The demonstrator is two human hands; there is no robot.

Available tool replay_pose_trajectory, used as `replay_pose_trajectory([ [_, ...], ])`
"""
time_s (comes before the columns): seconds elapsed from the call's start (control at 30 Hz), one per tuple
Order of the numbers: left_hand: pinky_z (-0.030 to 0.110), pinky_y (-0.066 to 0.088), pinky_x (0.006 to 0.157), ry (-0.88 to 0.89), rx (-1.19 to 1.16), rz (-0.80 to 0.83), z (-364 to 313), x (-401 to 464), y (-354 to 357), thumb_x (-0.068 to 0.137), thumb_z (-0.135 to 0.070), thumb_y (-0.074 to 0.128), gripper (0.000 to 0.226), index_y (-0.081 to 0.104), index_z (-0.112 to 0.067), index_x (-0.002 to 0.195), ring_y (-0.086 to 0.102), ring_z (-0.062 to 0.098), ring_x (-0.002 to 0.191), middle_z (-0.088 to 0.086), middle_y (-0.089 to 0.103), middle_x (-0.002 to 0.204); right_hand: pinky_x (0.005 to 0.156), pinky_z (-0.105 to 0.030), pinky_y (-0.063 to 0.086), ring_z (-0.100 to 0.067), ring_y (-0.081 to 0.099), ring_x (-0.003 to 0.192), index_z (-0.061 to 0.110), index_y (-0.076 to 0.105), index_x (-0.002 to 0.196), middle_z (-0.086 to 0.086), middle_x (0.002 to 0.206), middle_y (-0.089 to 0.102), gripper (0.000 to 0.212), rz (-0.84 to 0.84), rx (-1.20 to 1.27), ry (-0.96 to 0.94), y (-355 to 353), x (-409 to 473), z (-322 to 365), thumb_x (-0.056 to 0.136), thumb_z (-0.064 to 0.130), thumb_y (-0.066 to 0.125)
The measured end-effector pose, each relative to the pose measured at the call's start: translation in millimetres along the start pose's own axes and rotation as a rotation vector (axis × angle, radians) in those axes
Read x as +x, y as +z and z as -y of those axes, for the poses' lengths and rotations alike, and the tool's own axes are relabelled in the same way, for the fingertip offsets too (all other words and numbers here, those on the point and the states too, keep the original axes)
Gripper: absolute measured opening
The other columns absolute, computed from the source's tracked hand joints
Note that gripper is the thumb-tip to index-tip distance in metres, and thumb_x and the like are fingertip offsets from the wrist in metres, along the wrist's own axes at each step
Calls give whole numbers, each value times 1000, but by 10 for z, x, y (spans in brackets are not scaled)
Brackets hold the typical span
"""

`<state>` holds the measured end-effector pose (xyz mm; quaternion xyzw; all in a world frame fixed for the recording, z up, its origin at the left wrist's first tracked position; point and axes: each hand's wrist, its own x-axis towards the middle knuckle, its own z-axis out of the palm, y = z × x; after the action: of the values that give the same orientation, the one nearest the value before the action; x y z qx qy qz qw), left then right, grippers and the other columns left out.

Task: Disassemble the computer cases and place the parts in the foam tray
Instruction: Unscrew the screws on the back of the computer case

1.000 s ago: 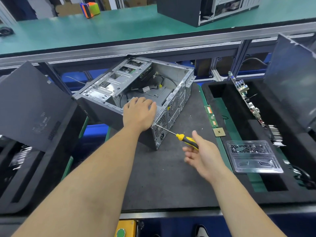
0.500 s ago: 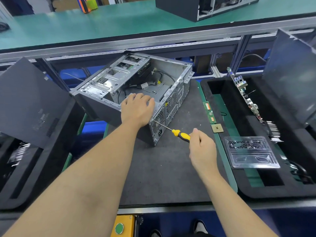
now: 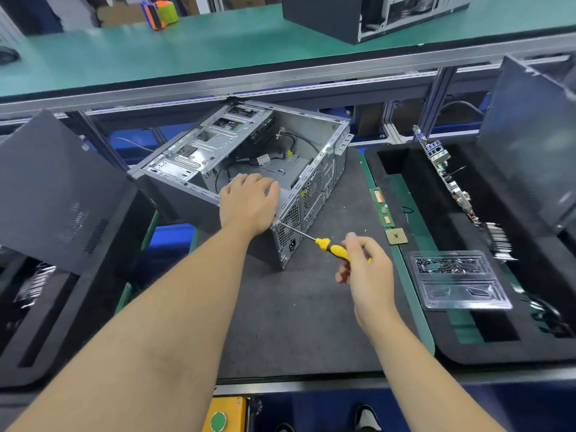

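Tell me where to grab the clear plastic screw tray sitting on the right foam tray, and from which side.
Pinch the clear plastic screw tray by its flat near rim, coming from the front edge. It lies flat across the foam tray, its far compartment holds loose screws, so keep it level; the motherboard crowds the far side.

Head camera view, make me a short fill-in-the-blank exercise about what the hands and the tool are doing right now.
1. The right hand holds a screwdriver with a ____ handle.
2. The screwdriver's tip meets the ____ panel of the computer case.
3. The left hand rests on the case's ____ edge.
4. A clear plastic tray sits on the foam tray to the ____ of the case.

Missing words: yellow; rear; top; right
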<state>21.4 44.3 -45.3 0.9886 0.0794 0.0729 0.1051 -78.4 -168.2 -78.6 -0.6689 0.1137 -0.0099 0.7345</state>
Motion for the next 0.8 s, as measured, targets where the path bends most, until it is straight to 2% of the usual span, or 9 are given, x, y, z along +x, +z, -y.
replay_pose_trajectory([
  [0.07, 45, 30, 109, 3, -8, -6, 1, -3, 8, 104, -41, 25, 29, 49, -34, 89, 40, 20, 132, -7, 58, 130, 44, -27, 38, -15, 40, 42, 17, 62, 82, -2, 55, 50, 41, 26, -7, 135, -36, 57, 19, 102, 46, 40],
  [0.17, 45, 30, 109, 10, -8, -16, 7, 1, 19, 103, -41, 25, 28, 48, -35, 89, 40, 20, 132, -7, 59, 130, 42, -22, 28, -15, 27, 44, 19, 57, 79, 5, 48, 34, 38, 81, -93, 166, -121, 118, 56, 104, 41, 38],
  [0.3, 46, 30, 110, 17, 2, -14, 18, 11, 36, 103, -42, 24, 36, 59, -33, 97, 39, 20, 134, -8, 58, 132, 49, -26, 28, -12, 30, 52, 19, 49, 72, 13, 53, 38, 34, 92, -314, -180, -127, 52, 67, 102, 34, 41],
  [0.37, 46, 30, 110, 19, 6, -16, 23, 15, 41, 103, -42, 24, 38, 61, -31, 102, 39, 20, 134, -8, 58, 132, 49, -17, 27, -7, 33, 53, 16, 48, 76, 16, 58, 44, 28, 105, -411, -377, -142, 2, 59, 101, 28, 45],
  [0.43, 46, 30, 111, 18, 8, -16, 24, 17, 45, 103, -42, 24, 40, 63, -31, 105, 39, 20, 134, -9, 58, 132, 55, -12, 34, -5, 48, 62, 14, 56, 84, 20, 72, 57, 18, 133, -457, -529, -167, -23, 58, 101, 14, 51],
  [0.5, 46, 30, 110, 17, 8, -17, 21, 16, 46, 103, -42, 24, 41, 63, -30, 106, 39, 20, 133, -8, 58, 131, 64, -9, 39, -8, 59, 79, 12, 62, 93, 10, 90, 63, 11, 157, -440, -584, -179, -34, 50, 99, 7, 54],
  [0.67, 45, 32, 106, 14, -4, -31, 18, -1, 37, 102, -40, 24, 27, 47, -35, 88, 42, 21, 127, -8, 60, 123, 56, -16, 41, -5, 47, 56, 38, 58, 92, 16, 70, 55, 10, 82, -148, -253, -129, -2, 96, 94, 28, 60],
  [0.73, 44, 32, 105, 15, -10, -39, 21, -1, 40, 102, -40, 24, 25, 45, -36, 87, 43, 20, 126, -8, 60, 121, 54, -27, 47, -7, 51, 58, 37, 57, 89, 12, 77, 59, 11, 67, -43, -67, -102, 55, 117, 99, 32, 54],
  [0.8, 43, 32, 104, 16, -7, -45, 23, 2, 47, 102, -40, 24, 27, 46, -35, 86, 43, 20, 125, -9, 60, 121, 45, -28, 44, -12, 50, 53, 28, 57, 92, 3, 76, 61, 23, 70, -23, 68, -109, 111, 120, 103, 41, 43],
])
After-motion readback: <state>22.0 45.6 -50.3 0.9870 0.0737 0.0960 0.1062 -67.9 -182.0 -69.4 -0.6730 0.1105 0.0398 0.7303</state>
